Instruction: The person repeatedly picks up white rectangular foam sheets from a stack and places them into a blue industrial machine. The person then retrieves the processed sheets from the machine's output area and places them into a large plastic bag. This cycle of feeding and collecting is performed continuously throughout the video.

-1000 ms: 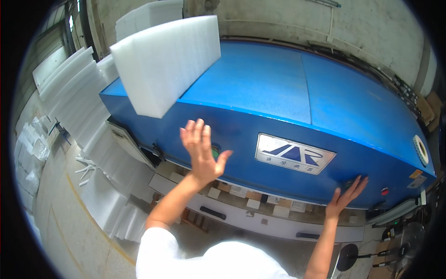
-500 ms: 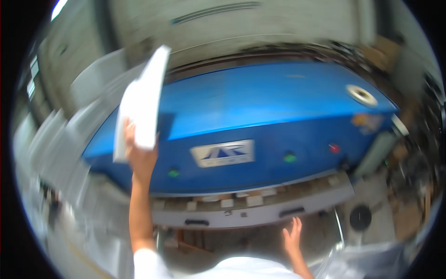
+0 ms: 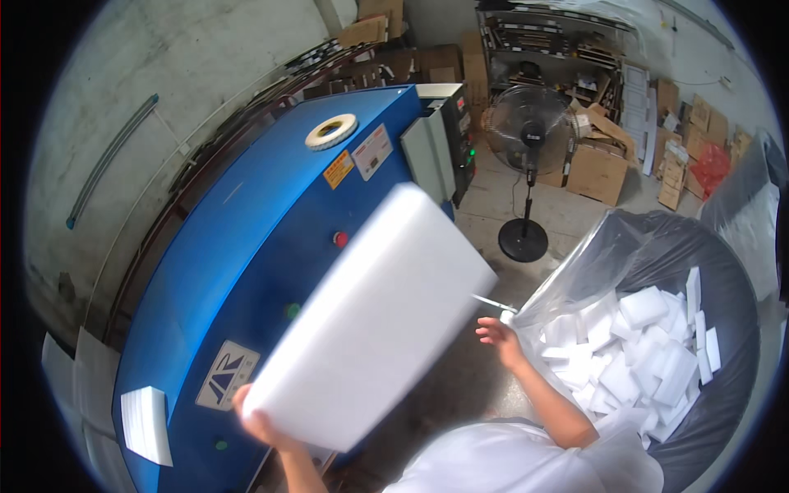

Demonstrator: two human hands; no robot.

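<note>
My left hand (image 3: 261, 423) grips the near lower corner of a large white foam board (image 3: 378, 320), its fingers closed around the edge. The board is held tilted in front of a blue machine (image 3: 238, 197), broad face up and slightly blurred. My right hand (image 3: 500, 338) is held up with fingers apart and nothing in it, between the board's right edge and a big dark plastic bag (image 3: 727, 287). Several loose white foam pieces (image 3: 633, 353) fill the bag. A small stack of white foam (image 3: 146, 423) lies on the machine at the left.
A tape roll (image 3: 331, 131) sits on top of the machine. Beyond its right end stands a black pedestal fan (image 3: 530, 135). Cardboard boxes (image 3: 597, 172) and a loaded shelf rack (image 3: 534, 41) line the back. A thin white rod (image 3: 493, 303) sticks out beside the bag.
The view has swung to the right, bringing the fan and the foam-filled bag into sight. My left hand still holds white foam, now broad face showing. My right hand stays open.
</note>
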